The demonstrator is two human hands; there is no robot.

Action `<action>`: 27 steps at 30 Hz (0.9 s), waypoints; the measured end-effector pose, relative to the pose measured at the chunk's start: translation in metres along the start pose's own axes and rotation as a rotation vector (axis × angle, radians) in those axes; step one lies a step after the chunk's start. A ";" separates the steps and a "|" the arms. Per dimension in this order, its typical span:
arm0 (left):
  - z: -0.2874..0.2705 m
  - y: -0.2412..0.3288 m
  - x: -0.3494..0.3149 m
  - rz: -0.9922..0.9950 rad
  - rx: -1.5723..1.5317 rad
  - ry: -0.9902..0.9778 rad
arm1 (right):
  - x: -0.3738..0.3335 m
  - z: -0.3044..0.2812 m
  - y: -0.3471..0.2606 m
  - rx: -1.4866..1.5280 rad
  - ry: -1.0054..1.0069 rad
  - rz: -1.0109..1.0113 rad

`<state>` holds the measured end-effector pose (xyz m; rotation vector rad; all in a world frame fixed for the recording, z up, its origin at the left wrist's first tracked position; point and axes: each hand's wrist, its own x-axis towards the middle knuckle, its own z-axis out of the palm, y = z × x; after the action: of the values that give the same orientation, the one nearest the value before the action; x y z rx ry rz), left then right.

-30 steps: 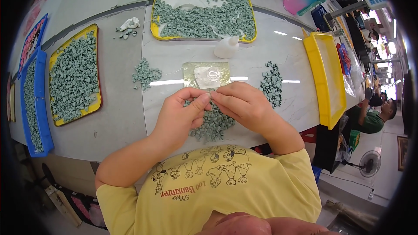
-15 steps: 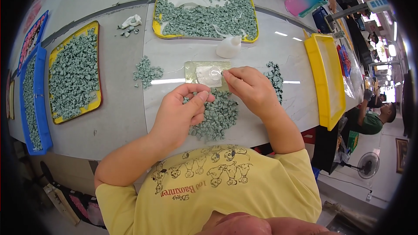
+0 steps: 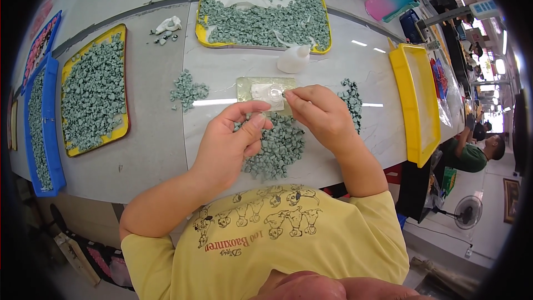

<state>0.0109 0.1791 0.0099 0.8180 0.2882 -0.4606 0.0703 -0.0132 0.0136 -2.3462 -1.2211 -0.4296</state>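
Observation:
My right hand [image 3: 319, 112] pinches a small green piece [image 3: 285, 94] between thumb and forefinger, over the right side of a pale flat pad [image 3: 242, 90]. On that pad lies a white sheet with a round glossy spot [image 3: 275, 94]. My left hand [image 3: 230, 140] is closed in a pinch just below the pad's lower left; whatever its fingertips hold is too small to make out. Under and between both hands spreads a heap of small grey-green pieces [image 3: 277, 147]. A white squeeze bottle [image 3: 293, 60] stands just beyond the pad.
Yellow-rimmed trays of green pieces sit at the far side [image 3: 266, 22] and the left [image 3: 94, 91]. Smaller piles lie left [image 3: 189, 90] and right [image 3: 351, 103]. A blue bin [image 3: 51, 133] and a yellow bin [image 3: 413, 105] flank the table. Another person [image 3: 477, 153] is at far right.
Both hands keep their pinches in nearly the same place. The whole view has shifted very slightly; nothing has visibly been picked up or let go.

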 end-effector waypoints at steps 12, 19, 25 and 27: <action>-0.003 -0.002 0.003 -0.053 -0.061 -0.025 | 0.004 -0.003 -0.016 1.087 0.077 0.951; -0.001 0.001 0.001 -0.133 0.003 0.017 | 0.003 0.003 -0.027 1.225 0.092 0.953; -0.003 -0.001 0.001 -0.139 0.004 -0.003 | 0.000 0.014 -0.030 0.503 0.180 0.267; -0.003 -0.001 0.001 -0.144 0.001 -0.006 | 0.000 0.016 -0.030 0.434 0.222 0.164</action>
<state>0.0108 0.1807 0.0064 0.8001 0.3426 -0.5980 0.0466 0.0104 0.0078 -1.9495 -0.9044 -0.3215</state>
